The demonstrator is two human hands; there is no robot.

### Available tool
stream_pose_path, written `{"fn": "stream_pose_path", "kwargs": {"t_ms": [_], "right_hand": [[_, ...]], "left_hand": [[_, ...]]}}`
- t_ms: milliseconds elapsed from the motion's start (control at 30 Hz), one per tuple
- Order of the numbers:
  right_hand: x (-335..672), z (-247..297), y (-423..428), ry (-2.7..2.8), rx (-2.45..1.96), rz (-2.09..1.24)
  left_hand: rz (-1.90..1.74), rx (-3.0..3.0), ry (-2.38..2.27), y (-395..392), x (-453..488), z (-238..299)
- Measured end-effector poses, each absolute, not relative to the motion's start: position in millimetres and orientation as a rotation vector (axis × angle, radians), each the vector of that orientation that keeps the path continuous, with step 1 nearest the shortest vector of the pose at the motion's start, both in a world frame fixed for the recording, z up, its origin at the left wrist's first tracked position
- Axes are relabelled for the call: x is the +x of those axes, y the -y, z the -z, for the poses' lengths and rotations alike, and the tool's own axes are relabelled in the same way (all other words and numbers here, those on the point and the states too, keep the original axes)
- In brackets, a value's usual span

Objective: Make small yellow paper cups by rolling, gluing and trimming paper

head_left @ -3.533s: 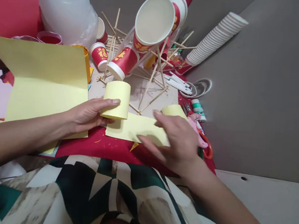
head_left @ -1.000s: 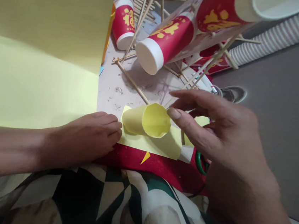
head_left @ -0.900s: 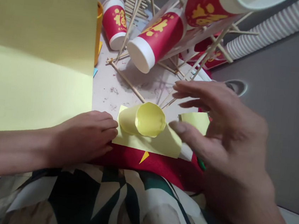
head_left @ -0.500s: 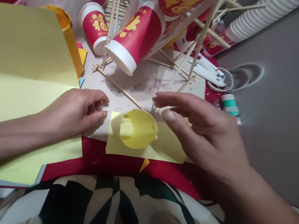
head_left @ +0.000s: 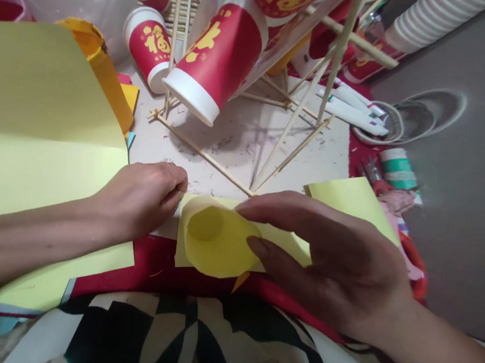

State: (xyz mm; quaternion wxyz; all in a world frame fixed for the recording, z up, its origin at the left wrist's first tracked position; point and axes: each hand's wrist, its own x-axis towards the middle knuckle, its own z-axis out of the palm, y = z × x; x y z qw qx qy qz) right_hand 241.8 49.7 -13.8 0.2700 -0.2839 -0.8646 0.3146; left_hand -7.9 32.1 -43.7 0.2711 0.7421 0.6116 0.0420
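Observation:
A rolled yellow paper tube (head_left: pixel 218 248) stands tilted on a flat yellow paper strip (head_left: pixel 290 241), its wide mouth facing me. My right hand (head_left: pixel 329 260) has its thumb and forefinger around the tube's right rim. To the left, my left hand (head_left: pixel 147 200) rests with curled fingers beside the strip's left end; its fingertips are hidden, so whatever it may hold does not show. Under my left forearm lies a large folded sheet of yellow paper (head_left: pixel 43 178).
Past the hands stands a frame of wooden sticks (head_left: pixel 204 153), with a bagged red paper cup (head_left: pixel 225 52) leaning over it. Another red cup (head_left: pixel 150 45) lies behind. White markers (head_left: pixel 356 110), a tape roll (head_left: pixel 400 169) and a yellow sheet (head_left: pixel 349 198) are at right.
My right hand has come down and left onto the tube's rim, and the tube's mouth has tipped toward me. My left hand has curled tighter and shifted slightly right.

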Motion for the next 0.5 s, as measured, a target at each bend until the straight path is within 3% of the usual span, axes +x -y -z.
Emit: {"fn": "stream_pose_path", "kwargs": {"t_ms": [300, 500], "right_hand": [[252.3, 1.5, -42.2, 2.571, -0.611, -0.607], [259.7, -3.9, -41.4, 2.702, -0.568, -0.614]], "left_hand": [[-0.202, 1.82, -1.582, -15.8, -8.7, 36.3], [-0.308, 1.706, -1.486, -9.6, -9.3, 36.0]]}}
